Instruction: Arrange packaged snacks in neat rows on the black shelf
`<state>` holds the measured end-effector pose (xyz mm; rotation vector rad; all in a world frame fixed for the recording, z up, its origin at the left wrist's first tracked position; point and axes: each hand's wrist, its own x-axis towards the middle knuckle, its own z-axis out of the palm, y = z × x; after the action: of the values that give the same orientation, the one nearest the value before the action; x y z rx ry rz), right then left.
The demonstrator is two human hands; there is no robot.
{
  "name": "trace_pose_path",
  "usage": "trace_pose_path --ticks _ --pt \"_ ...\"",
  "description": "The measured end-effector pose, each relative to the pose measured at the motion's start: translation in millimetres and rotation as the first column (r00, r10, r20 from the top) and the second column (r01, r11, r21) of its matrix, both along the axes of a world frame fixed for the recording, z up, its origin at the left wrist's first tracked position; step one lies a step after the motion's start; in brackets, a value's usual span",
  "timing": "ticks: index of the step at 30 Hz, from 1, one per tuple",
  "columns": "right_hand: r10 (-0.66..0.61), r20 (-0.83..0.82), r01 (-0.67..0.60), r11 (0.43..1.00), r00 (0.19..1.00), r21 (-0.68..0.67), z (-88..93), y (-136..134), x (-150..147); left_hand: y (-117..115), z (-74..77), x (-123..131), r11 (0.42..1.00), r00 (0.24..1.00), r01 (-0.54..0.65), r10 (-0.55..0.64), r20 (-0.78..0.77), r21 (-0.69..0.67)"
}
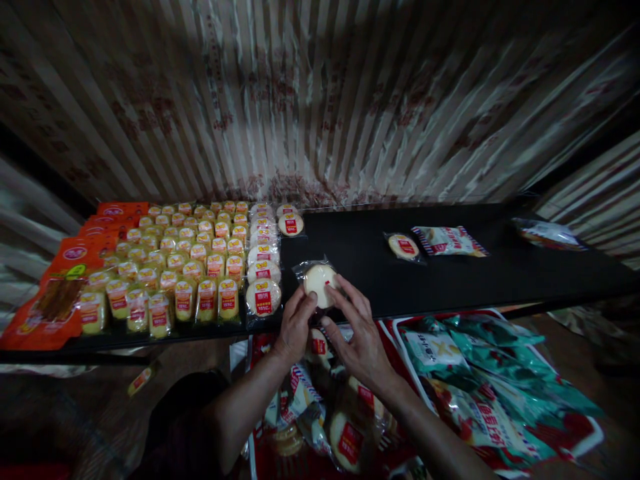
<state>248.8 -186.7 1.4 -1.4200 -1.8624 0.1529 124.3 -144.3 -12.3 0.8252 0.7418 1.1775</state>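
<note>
A pale round cake in a clear wrapper (319, 281) is held in front of me over the front edge of the black shelf, a small bit of red showing on its face. My left hand (296, 327) grips its lower left edge, thumb on the face. My right hand (359, 333) has its fingers on the right side, the thumb lower down. Left of my hands runs a column of similar wrapped round cakes with red labels (263, 297). Another labelled round cake (291, 225) lies behind, on top of one more.
Rows of small yellow wrapped cakes (185, 299) and orange packets (70, 260) fill the left of the black shelf (345, 247). A round cake (403, 247), a striped packet (450, 241) and another packet (547, 235) lie right. Below are a red basket (253, 427) and a white-rimmed basket (407, 357).
</note>
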Motion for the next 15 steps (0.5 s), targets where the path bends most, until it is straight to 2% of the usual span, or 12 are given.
trace_pose_path --ticks 3,7,11,15 --pt "-0.045 -0.019 0.045 0.999 0.999 0.011 1.8 1.1 2.6 1.9 -3.8 4.0 0.998 0.985 -0.002 0.012 0.171 -0.058" --pt "-0.074 -0.019 0.075 0.996 0.997 0.05 3.1 3.3 4.6 1.0 2.1 8.5 0.994 0.936 0.039 0.0 0.353 -0.101" --pt "-0.087 -0.003 0.087 0.995 0.996 0.048 4.0 4.4 6.8 0.1 5.9 9.3 0.994 0.933 0.059 -0.023 0.359 -0.09" --pt "-0.06 -0.018 0.06 0.998 0.998 -0.019 7.6 2.8 8.5 -0.5 4.4 9.5 0.998 0.946 0.059 -0.051 0.321 -0.014"
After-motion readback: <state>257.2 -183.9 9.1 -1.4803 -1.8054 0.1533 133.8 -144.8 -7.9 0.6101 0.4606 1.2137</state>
